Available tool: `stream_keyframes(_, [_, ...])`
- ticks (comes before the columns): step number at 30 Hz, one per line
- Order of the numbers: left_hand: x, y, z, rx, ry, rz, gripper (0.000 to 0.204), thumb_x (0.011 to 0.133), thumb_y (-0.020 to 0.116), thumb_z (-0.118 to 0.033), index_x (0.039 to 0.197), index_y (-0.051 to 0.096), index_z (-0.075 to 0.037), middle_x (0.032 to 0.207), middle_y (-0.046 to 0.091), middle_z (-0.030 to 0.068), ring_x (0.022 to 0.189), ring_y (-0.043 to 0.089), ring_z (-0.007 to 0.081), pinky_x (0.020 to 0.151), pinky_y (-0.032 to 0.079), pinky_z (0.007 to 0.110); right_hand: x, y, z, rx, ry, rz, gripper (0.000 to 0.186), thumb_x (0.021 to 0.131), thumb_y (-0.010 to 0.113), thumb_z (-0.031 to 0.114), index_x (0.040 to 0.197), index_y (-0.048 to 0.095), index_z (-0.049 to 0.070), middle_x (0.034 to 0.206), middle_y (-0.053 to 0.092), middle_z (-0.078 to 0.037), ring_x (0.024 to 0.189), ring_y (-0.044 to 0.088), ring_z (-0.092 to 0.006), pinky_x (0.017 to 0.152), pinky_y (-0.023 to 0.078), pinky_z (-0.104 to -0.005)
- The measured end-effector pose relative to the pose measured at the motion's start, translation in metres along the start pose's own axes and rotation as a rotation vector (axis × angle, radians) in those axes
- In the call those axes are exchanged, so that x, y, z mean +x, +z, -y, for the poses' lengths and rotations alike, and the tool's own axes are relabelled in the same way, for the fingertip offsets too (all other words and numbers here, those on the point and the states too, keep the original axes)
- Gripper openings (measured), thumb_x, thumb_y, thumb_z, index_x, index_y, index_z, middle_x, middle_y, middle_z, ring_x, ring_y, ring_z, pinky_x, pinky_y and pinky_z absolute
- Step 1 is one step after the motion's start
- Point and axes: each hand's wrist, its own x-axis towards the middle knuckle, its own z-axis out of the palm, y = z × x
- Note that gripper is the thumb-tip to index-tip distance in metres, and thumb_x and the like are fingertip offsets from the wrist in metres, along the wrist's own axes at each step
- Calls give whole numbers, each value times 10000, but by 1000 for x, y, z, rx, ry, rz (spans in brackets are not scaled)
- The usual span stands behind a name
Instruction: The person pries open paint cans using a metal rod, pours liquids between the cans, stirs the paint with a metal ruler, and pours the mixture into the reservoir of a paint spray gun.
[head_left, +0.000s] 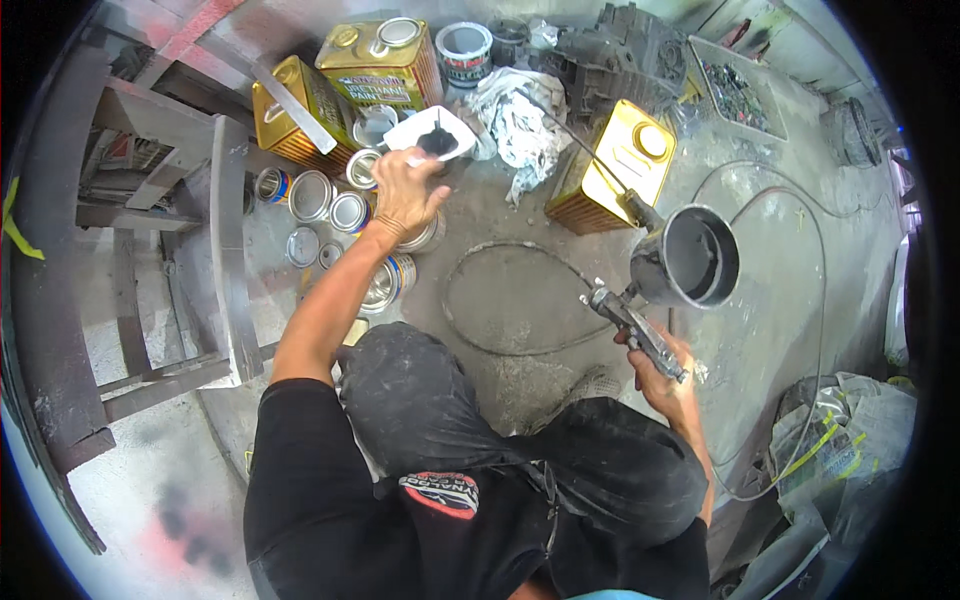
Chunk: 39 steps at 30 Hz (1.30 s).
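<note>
My right hand [665, 380] is wrapped round the handle of a metal spray gun [637, 335]. Its large round cup [650, 268] faces up uncovered, with dark grey paint inside. My left hand [405, 198] reaches out to the near edge of a white plastic container [462, 137] holding dark paint. The fingers of this hand are bent over that edge, while the thumb stands apart; no firm grip shows. Under and beside my left forearm stand several small paint cans [350, 212], one of them [388, 285] close to my knee.
Yellow metal tins stand at the back [378, 75], the back left [300, 110] and right of centre [615, 170]. Crumpled white cloth [520, 115] lies between them. A hose [475, 345] loops over the floor. A wooden frame [228, 250] rises at left; plastic sheeting [845, 430] lies at right.
</note>
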Motion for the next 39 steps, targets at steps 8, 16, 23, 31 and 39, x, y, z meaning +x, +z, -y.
stream_keyframes(8, [21,-49,-36,29,-372,2,523,915,728,-485,1173,620,-43,1141,596,150,1106,530,341,955,369,502,-7,-2,10,-22,26,38,468,874,720,31,1332,649,-36,1050,774,-146,914,736,-247,863,553,-338])
stream_keyframes(16, [-17,-71,-50,141,-512,465,988,598,925,-502,1385,559,-31,1288,575,268,1196,543,442,1044,428,571,-2,2,6,47,79,5,372,893,733,141,1228,693,-15,886,727,-37,527,566,-83,483,455,-252])
stream_keyframes(23, [-12,-98,-79,11,-499,296,943,574,908,-408,1398,572,-95,1292,536,213,1234,495,417,1064,424,515,-9,4,5,111,85,-31,462,929,772,403,1139,715,-4,677,593,25,477,520,-75,458,406,-251])
stream_keyframes(31, [-13,-204,-100,-41,-498,-6,928,570,923,-323,1399,577,-90,1315,554,191,1246,519,388,1079,424,518,-7,4,-1,96,101,-70,473,929,777,436,1110,724,2,647,572,34,475,519,-72,457,399,-248])
stream_keyframes(39, [-97,-232,-71,282,-698,85,914,584,926,-315,1389,578,-59,1315,553,221,1234,510,397,1075,438,505,0,-1,-6,100,91,-27,464,930,782,414,1125,715,-2,646,556,41,477,513,-68,463,390,-249])
